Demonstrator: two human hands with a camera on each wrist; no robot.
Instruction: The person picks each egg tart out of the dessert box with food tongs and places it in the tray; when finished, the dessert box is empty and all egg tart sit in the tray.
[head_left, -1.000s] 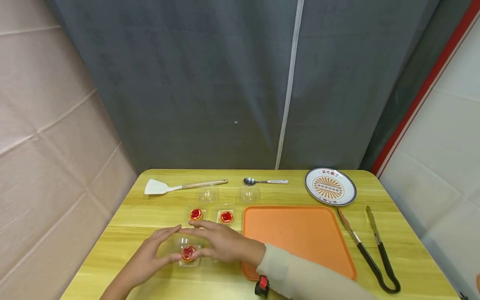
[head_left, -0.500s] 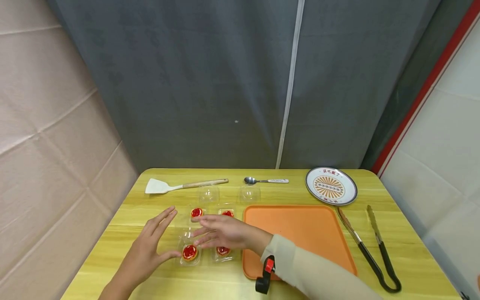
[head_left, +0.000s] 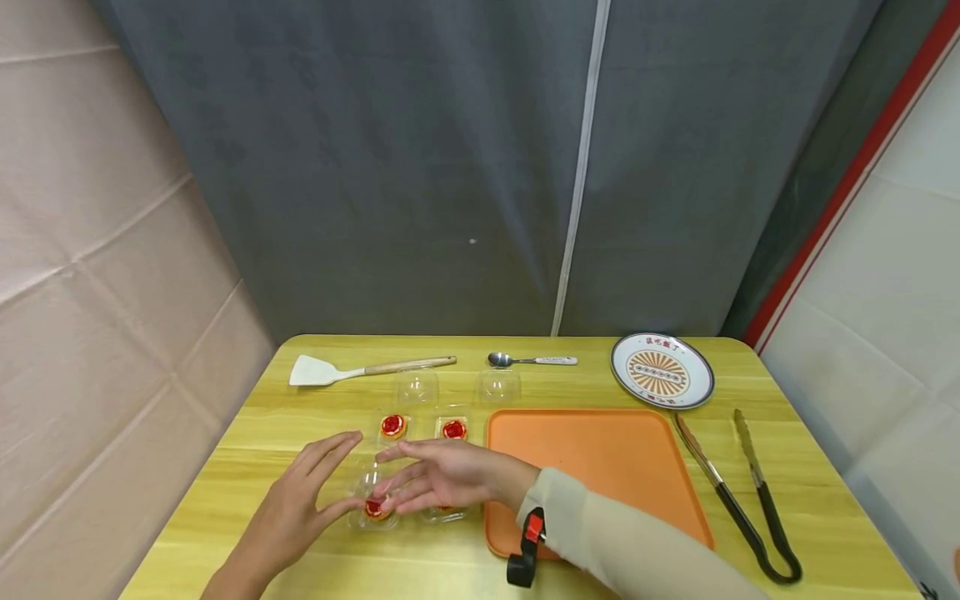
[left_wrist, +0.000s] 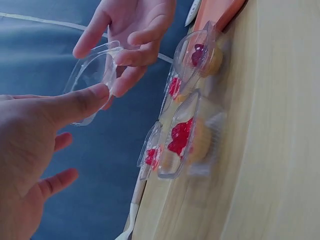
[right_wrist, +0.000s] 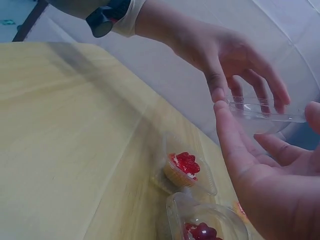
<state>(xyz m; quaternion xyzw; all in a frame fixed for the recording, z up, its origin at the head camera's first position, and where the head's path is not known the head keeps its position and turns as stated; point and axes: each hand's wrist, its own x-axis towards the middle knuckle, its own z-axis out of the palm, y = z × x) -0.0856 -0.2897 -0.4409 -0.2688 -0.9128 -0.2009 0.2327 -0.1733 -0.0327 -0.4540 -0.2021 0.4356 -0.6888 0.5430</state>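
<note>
A clear plastic lid (left_wrist: 92,77) hangs above the tarts, between my hands. My left hand (head_left: 292,508) pinches its rim between thumb and fingers. My right hand (head_left: 457,475) is turned palm up, with thumb and fingers at the lid's edges. Just below, the front-left strawberry tart (head_left: 375,507) sits in its clear plastic box, partly covered by the lid and fingers. Another tart (left_wrist: 206,57) beside it is mostly hidden by my right hand in the head view. Two more tarts, back-left (head_left: 392,427) and back-right (head_left: 453,429), sit in clear boxes behind.
Two clear lids (head_left: 417,387) lie behind the tarts. A white spatula (head_left: 315,371) and a spoon (head_left: 501,360) lie along the back. To the right are an orange tray (head_left: 592,467), a patterned plate (head_left: 662,372) and black-handled tongs (head_left: 738,517).
My right hand has turned from palm down to palm up and shifted slightly left over the last half second. My left hand has barely moved. The lid stays between both hands.
</note>
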